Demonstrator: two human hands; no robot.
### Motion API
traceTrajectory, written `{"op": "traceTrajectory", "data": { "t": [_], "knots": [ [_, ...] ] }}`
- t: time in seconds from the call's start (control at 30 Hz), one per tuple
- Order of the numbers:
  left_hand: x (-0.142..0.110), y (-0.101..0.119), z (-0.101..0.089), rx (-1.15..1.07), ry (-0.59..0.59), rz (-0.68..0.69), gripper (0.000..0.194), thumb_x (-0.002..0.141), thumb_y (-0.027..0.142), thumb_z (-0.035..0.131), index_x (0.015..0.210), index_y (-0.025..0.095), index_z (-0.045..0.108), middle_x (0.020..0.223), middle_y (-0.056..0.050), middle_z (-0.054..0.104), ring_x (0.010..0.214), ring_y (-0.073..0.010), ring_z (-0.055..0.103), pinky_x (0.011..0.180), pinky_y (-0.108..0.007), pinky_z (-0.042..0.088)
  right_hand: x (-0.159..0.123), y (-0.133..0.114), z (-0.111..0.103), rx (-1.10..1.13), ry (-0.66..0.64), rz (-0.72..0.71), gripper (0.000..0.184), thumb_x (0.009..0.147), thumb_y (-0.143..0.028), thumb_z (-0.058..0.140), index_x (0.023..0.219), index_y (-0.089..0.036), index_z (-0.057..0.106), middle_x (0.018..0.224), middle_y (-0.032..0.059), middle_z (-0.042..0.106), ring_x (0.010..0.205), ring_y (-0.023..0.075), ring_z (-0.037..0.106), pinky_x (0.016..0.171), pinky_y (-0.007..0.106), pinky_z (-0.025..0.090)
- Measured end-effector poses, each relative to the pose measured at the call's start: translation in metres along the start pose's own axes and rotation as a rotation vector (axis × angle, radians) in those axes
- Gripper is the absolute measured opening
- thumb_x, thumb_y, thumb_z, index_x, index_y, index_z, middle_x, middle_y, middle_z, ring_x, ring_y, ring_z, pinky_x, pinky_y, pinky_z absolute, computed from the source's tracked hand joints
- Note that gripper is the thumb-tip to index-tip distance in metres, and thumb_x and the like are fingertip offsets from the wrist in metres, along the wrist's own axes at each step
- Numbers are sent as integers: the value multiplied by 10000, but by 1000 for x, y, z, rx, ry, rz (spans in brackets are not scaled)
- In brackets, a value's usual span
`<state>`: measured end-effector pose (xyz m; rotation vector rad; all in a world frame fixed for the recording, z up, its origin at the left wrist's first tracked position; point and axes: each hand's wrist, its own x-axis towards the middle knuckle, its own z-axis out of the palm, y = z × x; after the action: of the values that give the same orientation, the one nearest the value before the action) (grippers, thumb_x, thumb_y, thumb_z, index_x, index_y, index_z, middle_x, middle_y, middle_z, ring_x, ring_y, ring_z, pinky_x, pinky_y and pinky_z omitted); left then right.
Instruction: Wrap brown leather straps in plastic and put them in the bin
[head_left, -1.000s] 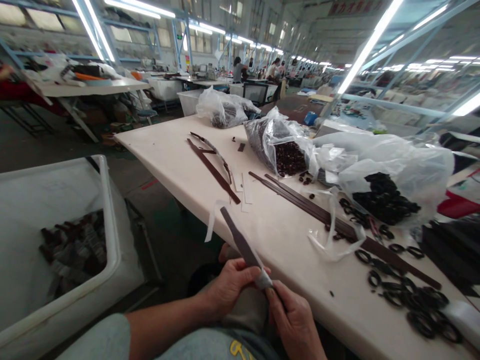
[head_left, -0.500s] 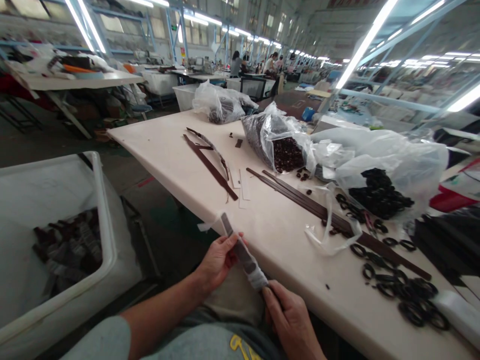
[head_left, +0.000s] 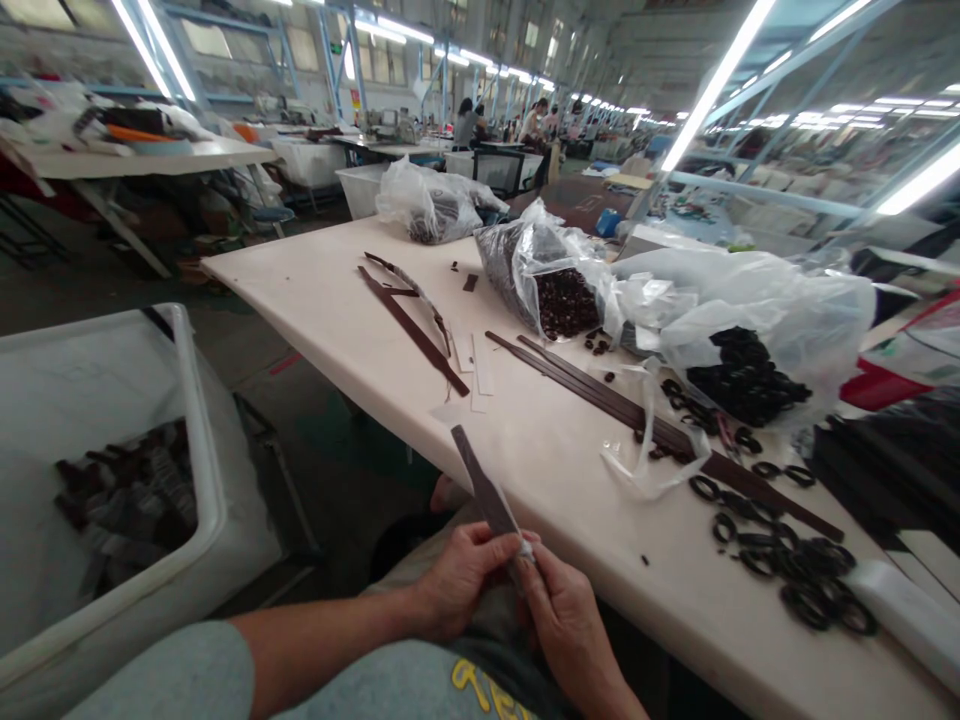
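Note:
A flat dark brown strap [head_left: 486,485] is held between my two hands over my lap, at the near edge of the table. Its far end points up and away, bare of wrapping. My left hand [head_left: 466,572] is closed on the strap, thumb on top. Close beside it, my right hand [head_left: 568,605] pinches the strap's lower part. Between the two thumbs a small bunch of whitish translucent wrapping [head_left: 526,548] shows. The strap's near end is hidden by my fingers. On the table beyond lie another brown strap [head_left: 412,330] and a thin, partly wrapped curved strip [head_left: 420,290].
Long brown strips [head_left: 600,385] lie across the white table [head_left: 375,370]. Black rings [head_left: 817,600] are scattered at right. Behind stand a clear bag of small brown pieces [head_left: 555,285] and a bag of black pieces [head_left: 750,370]. At left, a white bin [head_left: 202,420] holds wrapped straps.
My left hand has slid down the strap toward my right hand. The whitish wrapping that covered much of the strap is now bunched between my hands, leaving the upper part bare.

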<state>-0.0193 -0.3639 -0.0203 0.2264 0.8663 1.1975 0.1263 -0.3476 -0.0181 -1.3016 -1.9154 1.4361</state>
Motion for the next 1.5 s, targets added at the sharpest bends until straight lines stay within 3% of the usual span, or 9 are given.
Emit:
{"op": "traceTrajectory", "data": {
  "t": [0.07,0.23,0.43,0.63,0.83,0.93,1.07,1.33,1.5],
  "knots": [
    [3,6,0,19,-7,11,332,659,333,875,882,101,791,809,-81,749,751,-164,669,753,-253,514,1,6,1,-21,29,-32,433,982,-559,388,842,-185,556,554,-32,509,471,133,472,473,230,344],
    [20,32,-7,-77,154,258,406,635,440,877,867,120,787,908,-97,760,773,-172,672,710,-248,519,-2,14,4,-71,46,-27,460,984,-556,385,713,-202,499,546,-19,519,484,132,484,470,223,338],
    [11,5,-9,78,-10,45,358,708,391,840,896,91,786,820,-105,748,772,-185,670,765,-270,512,3,9,2,-54,80,-53,465,979,-574,383,760,-193,537,549,-25,519,468,131,474,469,225,349],
    [25,38,-11,-56,138,304,379,660,413,867,903,134,779,905,-82,755,762,-163,663,715,-264,521,-2,11,0,-71,34,-9,478,979,-574,379,686,-210,479,521,-31,510,445,122,481,457,217,344],
    [14,10,-6,62,9,65,346,680,360,856,883,89,787,822,-101,735,750,-173,654,751,-267,499,3,13,-1,-49,83,-28,439,978,-556,390,772,-195,533,550,-28,533,462,131,494,469,226,360],
    [11,6,-7,114,44,99,354,665,360,862,909,111,797,832,-90,743,758,-172,642,755,-261,482,2,11,-2,-29,46,5,434,977,-546,380,745,-202,503,552,-28,531,464,129,496,474,228,365],
    [15,21,-11,189,67,188,346,678,432,842,806,113,803,815,-95,749,765,-178,632,770,-268,475,-2,7,-5,-20,-48,38,408,978,-512,377,716,-212,465,559,-27,539,481,132,512,487,229,366],
    [17,40,-19,173,136,258,353,658,430,856,774,103,793,770,-89,743,710,-171,630,727,-278,482,-41,45,-19,-60,-116,56,447,1004,-503,354,703,-203,490,579,-17,565,530,137,534,559,240,404],
    [15,30,-16,185,102,207,369,654,448,853,775,105,794,784,-99,752,728,-182,641,751,-285,485,-70,63,-35,-3,-150,131,443,989,-519,386,725,-191,525,625,-14,565,575,146,534,569,240,419]
  ]
}}
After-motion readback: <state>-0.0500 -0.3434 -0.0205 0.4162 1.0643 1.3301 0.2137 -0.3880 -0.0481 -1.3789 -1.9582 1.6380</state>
